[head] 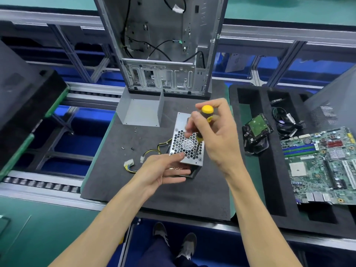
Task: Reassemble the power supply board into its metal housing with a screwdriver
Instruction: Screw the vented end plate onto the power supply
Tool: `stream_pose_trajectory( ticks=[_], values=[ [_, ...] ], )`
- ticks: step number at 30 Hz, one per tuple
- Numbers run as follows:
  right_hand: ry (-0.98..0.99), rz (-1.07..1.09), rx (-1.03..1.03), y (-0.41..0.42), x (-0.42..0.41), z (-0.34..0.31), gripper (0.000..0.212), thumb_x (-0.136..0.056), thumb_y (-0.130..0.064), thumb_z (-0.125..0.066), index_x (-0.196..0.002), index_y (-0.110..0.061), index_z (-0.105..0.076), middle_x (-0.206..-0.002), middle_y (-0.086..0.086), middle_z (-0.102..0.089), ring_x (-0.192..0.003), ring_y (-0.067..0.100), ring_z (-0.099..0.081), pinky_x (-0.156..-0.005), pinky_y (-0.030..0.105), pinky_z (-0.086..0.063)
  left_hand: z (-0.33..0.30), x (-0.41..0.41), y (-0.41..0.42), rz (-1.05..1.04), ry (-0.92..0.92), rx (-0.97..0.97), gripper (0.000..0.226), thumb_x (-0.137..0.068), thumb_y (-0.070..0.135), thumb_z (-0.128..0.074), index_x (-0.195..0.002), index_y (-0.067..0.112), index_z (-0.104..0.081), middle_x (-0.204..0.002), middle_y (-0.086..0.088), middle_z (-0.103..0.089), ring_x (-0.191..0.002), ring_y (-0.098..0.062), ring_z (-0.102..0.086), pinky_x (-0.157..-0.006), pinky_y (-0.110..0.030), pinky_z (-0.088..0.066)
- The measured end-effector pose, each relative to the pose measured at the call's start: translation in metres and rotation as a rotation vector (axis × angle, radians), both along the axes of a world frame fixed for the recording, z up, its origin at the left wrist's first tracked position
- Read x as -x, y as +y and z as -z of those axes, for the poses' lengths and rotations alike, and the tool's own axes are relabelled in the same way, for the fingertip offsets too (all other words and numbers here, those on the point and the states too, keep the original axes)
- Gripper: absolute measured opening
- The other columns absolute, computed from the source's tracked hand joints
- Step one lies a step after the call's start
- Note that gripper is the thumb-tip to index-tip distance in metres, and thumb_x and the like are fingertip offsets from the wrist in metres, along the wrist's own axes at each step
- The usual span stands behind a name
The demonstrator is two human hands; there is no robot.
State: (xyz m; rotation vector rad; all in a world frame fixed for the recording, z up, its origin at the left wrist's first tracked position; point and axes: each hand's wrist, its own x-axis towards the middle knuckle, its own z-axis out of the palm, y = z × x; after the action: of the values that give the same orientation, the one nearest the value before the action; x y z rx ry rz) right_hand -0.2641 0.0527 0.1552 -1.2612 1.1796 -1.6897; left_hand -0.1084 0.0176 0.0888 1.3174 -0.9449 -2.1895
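Left hand (169, 170): nearest item. Thumb lies along the near top edge of the metal housing (185, 143), fingers curled round its near side, steadying it.

Right hand (210, 132): just beyond and above the left. Fingers wrapped round the yellow-and-black screwdriver (202, 130), fingertips pinching the handle below its yellow cap.

Screwdriver: long axis near upright, top leaning slightly away from the left hand. Tip rests at the housing's near right corner, directly beneath the right hand; probably on a screw, though none can be made out.

Metal housing: silver box on the dark foam mat (134, 189), honeycomb fan grille uppermost, standing below both hands.

Cables (152, 153): yellow and black, trailing from the housing to the outer side of the left hand.

Loose screws (132, 148): small, dark, further out past the cables.

Bent cover panel (142, 112): grey, beyond both hands.
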Motion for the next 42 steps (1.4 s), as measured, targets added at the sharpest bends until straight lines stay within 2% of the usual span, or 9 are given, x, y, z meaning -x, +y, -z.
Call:
stream_pose_trajectory(
  ticks=[3, 9, 14, 17, 20, 23, 28, 38, 42],
  values=[
    [-0.21, 0.057, 0.036, -0.015, 0.001, -0.004, 0.002, -0.104, -0.012, -0.048, -0.103, -0.012, -0.05, -0.067, 0.0, -0.051, -0.057, 0.017, -0.047, -0.058, 0.03, -0.046, 0.0, -0.005, -0.004, 0.082, -0.024, 0.033, 0.017, -0.083, 0.03, -0.081, -0.087, 0.014, -0.082, -0.09, -0.007, -0.078, -0.096, -0.035, -0.075, -0.069, -0.038, -0.062],
    [-0.875, 0.022, -0.061, -0.052, -0.022, -0.001, 0.021, -0.104, -0.022, -0.048, -0.085, -0.015, -0.053, -0.061, -0.004, -0.036, -0.05, 0.011, -0.03, -0.049, 0.023, -0.033, -0.003, -0.013, -0.017, 0.198, -0.09, 0.118, 0.038, -0.093, 0.041, -0.068, -0.108, 0.006, -0.07, -0.099, -0.019, -0.076, -0.093, -0.032, -0.075, -0.071, -0.04, -0.062],
    [-1.068, 0.019, -0.163, -0.085, -0.047, 0.007, 0.028, -0.107, -0.028, -0.046, -0.082, -0.017, -0.051, -0.06, -0.004, -0.031, -0.049, 0.011, -0.027, -0.046, 0.022, -0.031, 0.003, -0.038, -0.043, 0.143, -0.233, 0.19, 0.037, -0.1, 0.041, -0.057, -0.103, 0.007, -0.072, -0.089, -0.013, -0.078, -0.081, -0.026, -0.076, -0.06, -0.033, -0.061],
    [-1.112, 0.018, -0.208, -0.105, -0.061, 0.012, 0.028, -0.107, -0.027, -0.047, -0.08, -0.017, -0.051, -0.06, -0.004, -0.03, -0.05, 0.011, -0.026, -0.047, 0.022, -0.031, 0.024, -0.065, -0.066, 0.002, -0.537, 0.415, 0.014, -0.096, 0.023, -0.063, -0.087, 0.02, -0.072, -0.075, -0.002, -0.076, -0.065, -0.015, -0.072, -0.065, -0.04, -0.063],
    [-1.114, 0.015, -0.24, -0.122, -0.075, 0.016, 0.028, -0.105, -0.026, -0.049, -0.079, -0.018, -0.052, -0.06, -0.004, -0.029, -0.05, 0.012, -0.025, -0.047, 0.022, -0.029, 0.049, -0.089, -0.083, 0.033, -0.883, 0.655, 0.02, -0.09, 0.012, -0.059, -0.083, 0.031, -0.065, -0.067, 0.01, -0.068, -0.06, -0.008, -0.065, -0.064, -0.03, -0.057],
    [-1.126, 0.02, -0.269, -0.134, -0.085, 0.021, 0.029, -0.105, -0.025, -0.05, -0.077, -0.017, -0.053, -0.059, -0.004, -0.029, -0.05, 0.012, -0.025, -0.047, 0.023, -0.029, 0.069, -0.101, -0.094, 0.124, -1.034, 0.809, 0.02, -0.09, 0.01, -0.058, -0.089, 0.031, -0.061, -0.072, 0.013, -0.063, -0.066, -0.005, -0.06, -0.061, -0.023, -0.044],
    [-1.128, 0.028, -0.301, -0.15, -0.089, 0.027, 0.029, -0.105, -0.025, -0.049, -0.077, -0.018, -0.051, -0.06, -0.004, -0.028, -0.05, 0.012, -0.024, -0.047, 0.023, -0.029, 0.087, -0.104, -0.107, 0.226, -1.032, 0.945, 0.014, -0.092, 0.009, -0.059, -0.098, 0.022, -0.062, -0.087, 0.012, -0.045, -0.073, -0.012, -0.051, -0.071, -0.025, -0.04],
    [-1.133, 0.046, -0.296, -0.161, -0.081, 0.029, 0.025, -0.103, -0.023, -0.048, -0.079, -0.017, -0.051, -0.06, -0.004, -0.028, -0.049, 0.011, -0.024, -0.047, 0.022, -0.028, 0.097, -0.103, -0.119, 0.339, -1.061, 1.071, 0.006, -0.096, 0.015, -0.06, -0.092, 0.013, -0.063, -0.088, 0.003, -0.052, -0.083, -0.02, -0.055, -0.072, -0.031, -0.046],
    [-1.143, 0.066, -0.259, -0.158, -0.075, 0.026, 0.025, -0.103, -0.022, -0.049, -0.078, -0.016, -0.051, -0.06, -0.004, -0.027, -0.049, 0.012, -0.024, -0.046, 0.023, -0.029, 0.081, -0.094, -0.12, 0.188, -0.957, 0.877, 0.011, -0.092, 0.014, -0.063, -0.084, 0.022, -0.061, -0.075, 0.009, -0.058, -0.067, -0.006, -0.053, -0.067, -0.021, -0.047]
  ],
)
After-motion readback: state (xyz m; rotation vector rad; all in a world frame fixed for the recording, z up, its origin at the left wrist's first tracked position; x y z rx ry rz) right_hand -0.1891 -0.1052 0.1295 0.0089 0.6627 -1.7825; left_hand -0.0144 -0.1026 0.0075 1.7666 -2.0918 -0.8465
